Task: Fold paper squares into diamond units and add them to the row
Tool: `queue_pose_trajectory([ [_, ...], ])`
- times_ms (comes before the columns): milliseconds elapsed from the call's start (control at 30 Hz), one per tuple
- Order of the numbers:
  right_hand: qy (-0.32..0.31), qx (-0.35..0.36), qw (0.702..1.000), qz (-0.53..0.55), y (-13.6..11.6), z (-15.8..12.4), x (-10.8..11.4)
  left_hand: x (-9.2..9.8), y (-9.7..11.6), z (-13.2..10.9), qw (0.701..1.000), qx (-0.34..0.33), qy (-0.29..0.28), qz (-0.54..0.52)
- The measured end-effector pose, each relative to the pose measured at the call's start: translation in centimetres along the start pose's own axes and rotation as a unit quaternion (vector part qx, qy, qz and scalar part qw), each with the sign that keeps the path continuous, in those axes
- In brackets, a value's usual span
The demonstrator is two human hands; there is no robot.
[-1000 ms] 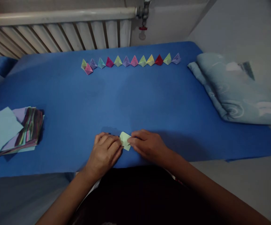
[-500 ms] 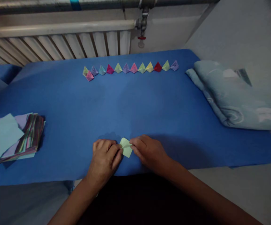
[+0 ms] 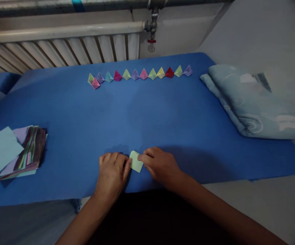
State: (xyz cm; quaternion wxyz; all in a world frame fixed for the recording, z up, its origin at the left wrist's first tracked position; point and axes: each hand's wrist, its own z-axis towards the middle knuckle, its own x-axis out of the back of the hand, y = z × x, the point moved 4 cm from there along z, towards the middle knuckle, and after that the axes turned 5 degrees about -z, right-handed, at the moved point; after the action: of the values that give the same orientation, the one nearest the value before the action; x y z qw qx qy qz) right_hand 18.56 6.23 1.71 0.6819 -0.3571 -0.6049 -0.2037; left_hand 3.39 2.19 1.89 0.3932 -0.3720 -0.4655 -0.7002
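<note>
A small pale green folded paper (image 3: 136,162) lies on the blue mat (image 3: 142,119) near its front edge. My left hand (image 3: 112,174) presses on its left side with curled fingers. From the right, my right hand (image 3: 159,164) pinches the paper's other edge. Both hands rest on the mat with the paper between them.
A row of several small coloured folded paper shapes (image 3: 139,74) lines the far side of the mat. A stack of coloured paper sheets (image 3: 15,151) sits at the left. A folded light blue blanket (image 3: 254,102) lies at the right. A radiator (image 3: 61,49) runs behind.
The hands and paper have stayed almost in place. The fingers have closed a little tighter over the paper, which looks flatter. The camera view shifted slightly.
</note>
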Motion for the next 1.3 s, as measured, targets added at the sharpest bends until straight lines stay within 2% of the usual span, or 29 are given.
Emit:
queue_pose_trajectory([
  [200, -0.019, -0.013, 1.0, 0.002, 0.0, 0.2, 0.1, -0.1, 0.1, 0.2, 0.999, 0.01, -0.003, 0.043],
  [333, -0.027, -0.018, 0.999, 0.002, 0.1, 0.2, 0.0, -0.2, 0.0, 0.1, 0.996, 0.028, -0.028, 0.074],
  [467, -0.012, -0.019, 1.0, 0.013, 0.0, 0.1, 0.0, -0.2, -0.2, -0.2, 0.997, 0.038, -0.037, 0.063],
  [700, 0.023, -0.034, 0.999, 0.03, -0.2, 0.3, -0.1, 0.2, -1.1, -0.6, 0.999, 0.036, -0.015, 0.028],
  [1000, 0.004, -0.094, 0.987, 0.128, 0.4, 0.9, 0.6, 0.5, -1.3, -0.7, 0.998, 0.053, -0.021, 0.03],
  [1067, 0.007, -0.095, 0.984, 0.149, 0.5, 0.9, 0.8, 0.8, -1.4, -0.3, 0.997, 0.058, -0.039, 0.032],
  [1167, 0.021, -0.079, 0.983, 0.167, 0.4, 0.8, 0.9, 1.1, -1.0, 1.5, 0.993, 0.043, -0.101, 0.031],
  [1300, 0.054, -0.065, 0.982, 0.171, 0.5, 0.7, 0.6, 0.7, 0.7, 5.4, 0.973, -0.044, -0.224, -0.009],
])
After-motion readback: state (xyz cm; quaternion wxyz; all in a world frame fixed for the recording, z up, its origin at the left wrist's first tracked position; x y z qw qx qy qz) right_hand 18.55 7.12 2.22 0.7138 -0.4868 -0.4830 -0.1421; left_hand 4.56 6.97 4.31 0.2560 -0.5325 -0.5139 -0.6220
